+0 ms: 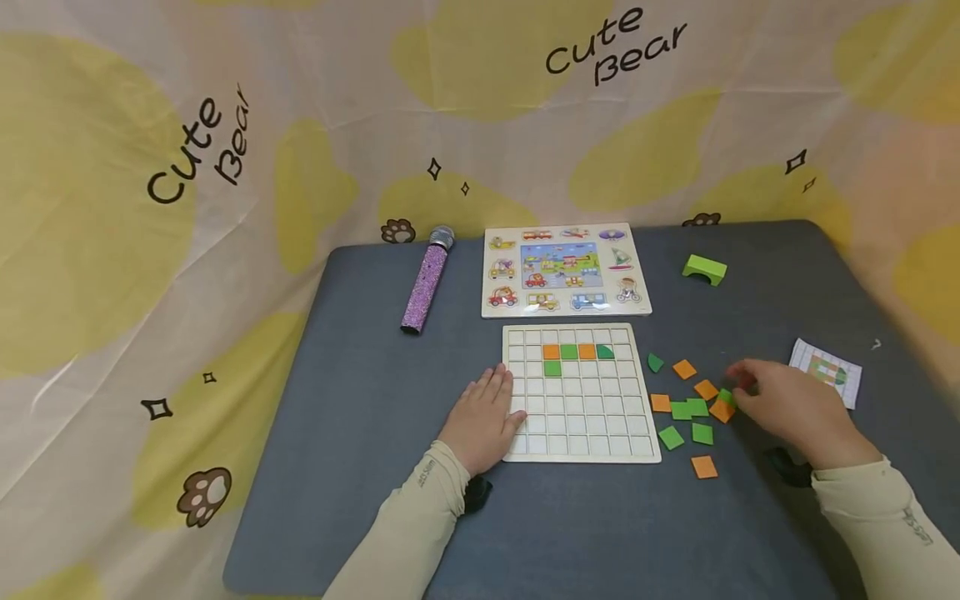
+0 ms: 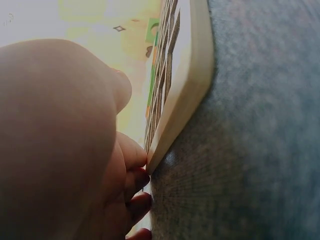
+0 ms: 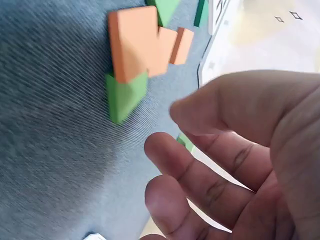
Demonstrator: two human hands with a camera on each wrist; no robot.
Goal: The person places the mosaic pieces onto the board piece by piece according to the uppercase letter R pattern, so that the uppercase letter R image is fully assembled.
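Note:
A white grid board lies mid-table, with a row of orange and green squares and a dark green rounded piece; one green square sits below the row. My left hand rests along the board's left edge, fingers extended, thumb over its border. To the right, my right hand hovers beside the loose pieces, its fingers loosely bent and nothing between them. Closest to its fingertips, an orange square overlaps a green square. Several more orange and green squares are scattered between board and hand.
Behind the board lies a picture puzzle with vehicles. A purple glitter microphone is at the back left, a green arch block at the back right. A printed pattern card lies beyond the right hand. A patterned cloth hangs behind the table.

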